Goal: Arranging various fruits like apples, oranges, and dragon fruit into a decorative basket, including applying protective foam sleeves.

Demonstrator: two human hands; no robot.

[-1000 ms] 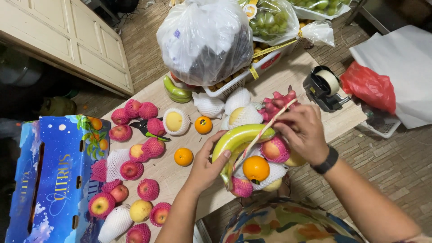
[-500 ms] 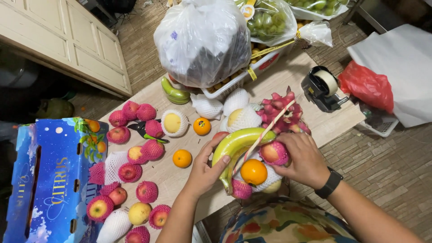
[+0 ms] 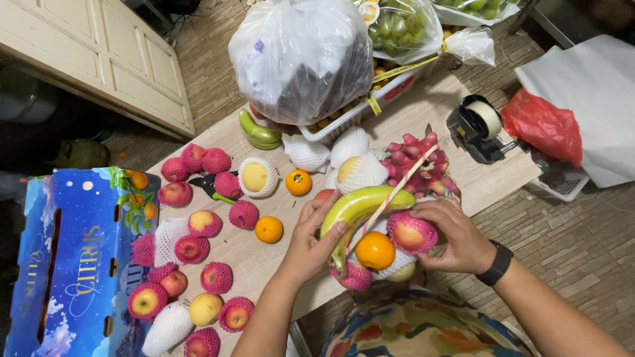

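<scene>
The curved green-yellow banana (image 3: 360, 206) lies on top of my fruit pile at the near edge of the pale wooden table (image 3: 476, 175). My left hand (image 3: 311, 238) is closed on its lower end, thumb against the peel. Just right of the banana, my right hand (image 3: 456, 235) has its fingers wrapped on a red apple in pink foam netting (image 3: 410, 233). Below the banana sits a smooth round orange (image 3: 375, 250), and behind it a pink dragon fruit (image 3: 413, 158). I judge the banana is firm but it bruises easily, so I should hold its thick middle softly. The netted apple is cushioned, not slippery.
</scene>
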